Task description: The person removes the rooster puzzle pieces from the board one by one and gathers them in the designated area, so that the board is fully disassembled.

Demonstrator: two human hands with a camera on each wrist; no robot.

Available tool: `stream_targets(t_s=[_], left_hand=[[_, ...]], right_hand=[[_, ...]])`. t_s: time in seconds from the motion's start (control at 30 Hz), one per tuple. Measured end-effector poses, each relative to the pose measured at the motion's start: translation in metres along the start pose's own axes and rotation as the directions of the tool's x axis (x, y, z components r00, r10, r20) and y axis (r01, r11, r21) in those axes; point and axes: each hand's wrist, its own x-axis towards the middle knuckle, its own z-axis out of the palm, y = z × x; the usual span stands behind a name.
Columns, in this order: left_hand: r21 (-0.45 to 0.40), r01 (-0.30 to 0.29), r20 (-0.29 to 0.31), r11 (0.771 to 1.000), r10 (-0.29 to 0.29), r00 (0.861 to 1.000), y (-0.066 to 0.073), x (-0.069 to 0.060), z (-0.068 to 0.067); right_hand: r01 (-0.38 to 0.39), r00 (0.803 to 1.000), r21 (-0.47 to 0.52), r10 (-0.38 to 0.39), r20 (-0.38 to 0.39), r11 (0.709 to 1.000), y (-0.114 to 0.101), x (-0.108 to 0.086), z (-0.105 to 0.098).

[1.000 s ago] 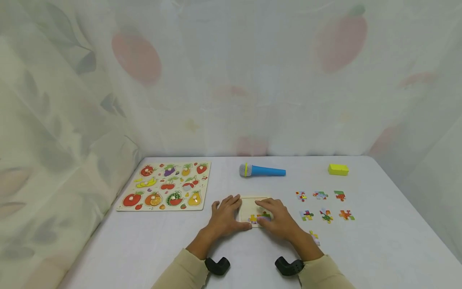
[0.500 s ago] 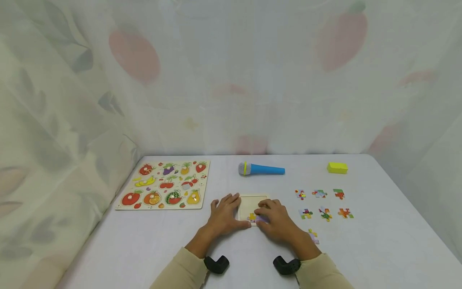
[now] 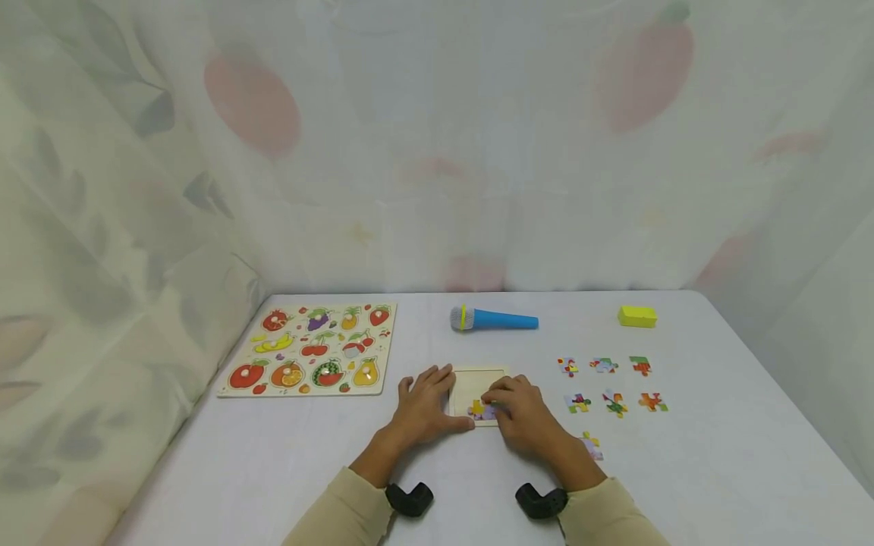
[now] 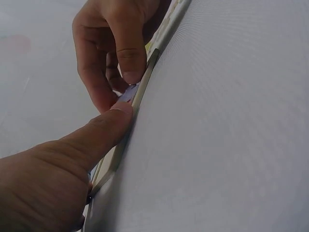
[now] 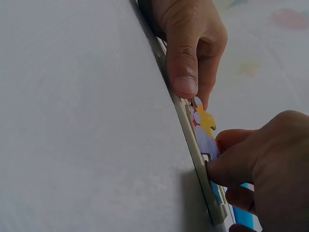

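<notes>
A small wooden puzzle tray [image 3: 467, 381] lies flat on the white table, with jigsaw pieces along its near edge. My left hand [image 3: 422, 411] holds the tray at its left side, thumb on the near rim and fingers toward the far left corner. Over the tray's near right part, my right hand [image 3: 524, 415] pinches a purple jigsaw piece [image 5: 206, 144] between thumb and fingertips. This piece lies beside a yellow-topped one [image 5: 205, 118] inside the rim. The right fingers partly hide the tray's right side.
Several loose jigsaw pieces [image 3: 615, 403] lie to the right in rows, one [image 3: 592, 446] close to my right wrist. A fruit peg board [image 3: 314, 350] is at the left. Farther back are a blue toy microphone [image 3: 505, 320] and a yellow block [image 3: 637, 317].
My right thumb and fingers have drawn together and come down on the purple piece in the tray. The left hand keeps its place on the tray.
</notes>
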Motion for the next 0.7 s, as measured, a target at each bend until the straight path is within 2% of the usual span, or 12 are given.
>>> stream_targets(t_s=[0.1,0.23,0.37,0.53,0.7], left_hand=[[0.001,0.007,0.007,1.000,-0.007,1.000,0.000,0.000,0.000],[-0.001,0.014,0.013,1.000,-0.014,1.000,0.001,0.000,-0.001],[0.004,0.010,0.012,1.000,-0.010,1.000,0.002,0.000,-0.001],[0.004,0.001,0.002,1.000,-0.001,1.000,0.002,0.001,-0.002],[-0.004,0.002,0.003,1.000,-0.002,1.000,0.002,0.000,-0.002]], right_hand=[[0.013,1.000,0.018,-0.014,0.017,1.000,-0.001,-0.001,-0.002],[-0.023,0.997,0.070,0.017,0.079,0.997,-0.005,-0.002,-0.007],[-0.042,0.992,0.075,0.032,0.125,0.996,-0.005,-0.001,-0.008],[-0.015,0.992,0.045,0.009,0.128,0.999,-0.003,0.001,-0.001],[0.016,0.996,0.015,-0.017,0.091,1.000,-0.003,0.001,0.004]])
